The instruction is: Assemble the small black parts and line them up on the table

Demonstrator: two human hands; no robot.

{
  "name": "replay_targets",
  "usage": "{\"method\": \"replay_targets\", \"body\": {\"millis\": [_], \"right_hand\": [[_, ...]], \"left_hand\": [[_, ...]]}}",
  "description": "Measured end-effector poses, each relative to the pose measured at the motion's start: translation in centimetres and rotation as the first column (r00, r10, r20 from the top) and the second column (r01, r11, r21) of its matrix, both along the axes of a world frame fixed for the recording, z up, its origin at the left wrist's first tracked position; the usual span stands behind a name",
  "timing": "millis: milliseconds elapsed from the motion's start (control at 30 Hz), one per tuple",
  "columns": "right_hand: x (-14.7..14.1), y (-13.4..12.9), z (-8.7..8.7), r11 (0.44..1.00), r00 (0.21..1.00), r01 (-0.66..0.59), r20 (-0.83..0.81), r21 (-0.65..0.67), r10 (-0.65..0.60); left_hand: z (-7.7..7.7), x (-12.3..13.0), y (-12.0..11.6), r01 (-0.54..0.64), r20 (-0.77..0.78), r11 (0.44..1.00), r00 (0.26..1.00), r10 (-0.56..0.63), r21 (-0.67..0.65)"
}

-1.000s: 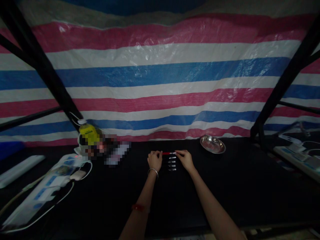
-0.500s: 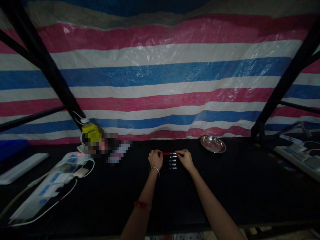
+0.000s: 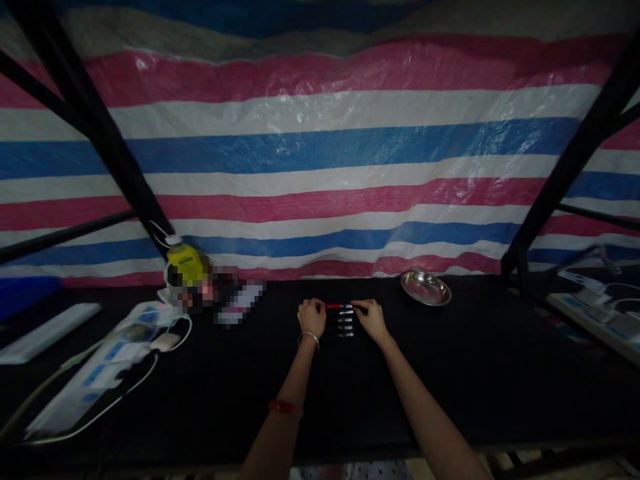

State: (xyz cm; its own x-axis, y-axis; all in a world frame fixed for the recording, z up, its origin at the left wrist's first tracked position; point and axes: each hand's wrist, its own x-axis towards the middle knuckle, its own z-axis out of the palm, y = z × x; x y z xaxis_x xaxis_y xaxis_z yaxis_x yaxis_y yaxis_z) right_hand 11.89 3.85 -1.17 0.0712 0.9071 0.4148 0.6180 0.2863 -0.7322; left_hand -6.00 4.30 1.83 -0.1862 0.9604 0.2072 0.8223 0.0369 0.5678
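A slim red pen with a silvery end lies crosswise between my hands on the black tabletop. My left hand, with a bracelet at the wrist, pinches its left end. At its silvery right end, my right hand has thumb and fingers closed together. Just nearer to me, several dark pens with silvery ends lie side by side in a row parallel to the red one. Their left parts blend into the dark surface or sit behind my left hand.
A shiny round metal dish stands right of my hands, near the striped sheet. To the left are a yellow-labelled bottle, a blurred-out patch and a white power strip with cables. Black frame posts rise at both sides.
The view has shifted very slightly. Both hands stay at the ends of the red pen, with hardly any movement visible.
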Motion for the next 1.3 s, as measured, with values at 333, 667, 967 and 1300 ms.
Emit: {"method": "replay_targets", "body": {"millis": [333, 667, 967, 1300], "right_hand": [[0.2, -0.4, -0.3, 1.000, 0.993, -0.031, -0.110, 0.004, 0.031], [0.5, -4.5, -0.5, 0.995, 0.963, 0.097, -0.256, 0.036, -0.085], [0.5, -7.6, 0.2, 0.992, 0.961, 0.127, -0.247, 0.005, -0.122], [0.5, -7.9, 0.5, 0.997, 0.978, 0.082, -0.194, -0.003, -0.081]], "left_hand": [[-1.0, -0.3, 0.5, 0.011, 0.080, 0.999, 0.997, -0.014, 0.045], [-1.4, -2.7, 0.1, 0.079, 0.312, 0.983, 0.941, -0.129, 0.168], [-1.5, -3.6, -2.2, 0.100, 0.367, 0.979, 0.916, -0.160, 0.178], [-1.2, -4.3, -4.9, 0.164, 0.383, 0.968, 0.896, -0.226, 0.188]]}}
